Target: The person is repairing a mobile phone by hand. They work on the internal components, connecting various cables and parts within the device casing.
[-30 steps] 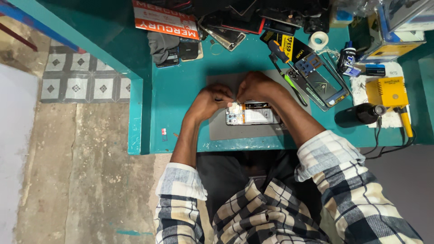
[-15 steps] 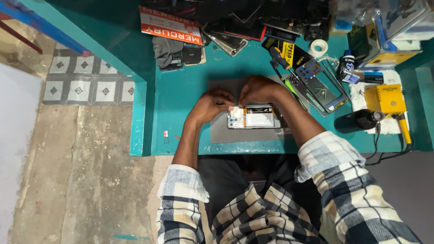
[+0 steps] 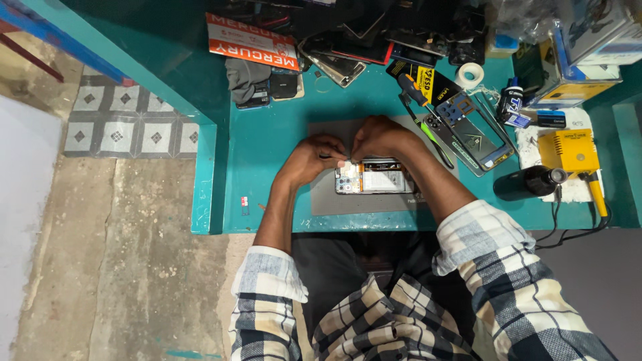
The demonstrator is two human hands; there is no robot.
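Observation:
An opened phone (image 3: 378, 179) with its back cover off lies on a grey work mat (image 3: 321, 194) on the teal desk (image 3: 267, 140). Both of my hands meet over the phone's left end. My left hand (image 3: 309, 159) pinches a thin metal tool (image 3: 333, 158) whose tip points at the phone's camera end. My right hand (image 3: 380, 137) curls over the phone's upper left corner, fingertips pressing on it. What lies under the fingertips is hidden.
A second opened phone frame (image 3: 471, 137) and a screwdriver (image 3: 418, 100) lie right of the mat. Further right are a yellow device (image 3: 567, 150), a black bottle (image 3: 528, 182) and cables. Phones, a tape roll (image 3: 469, 73) and boxes crowd the back edge. A tiled floor lies left.
My hands stay at the phone's left end, with only small finger shifts. The view has drifted slightly.

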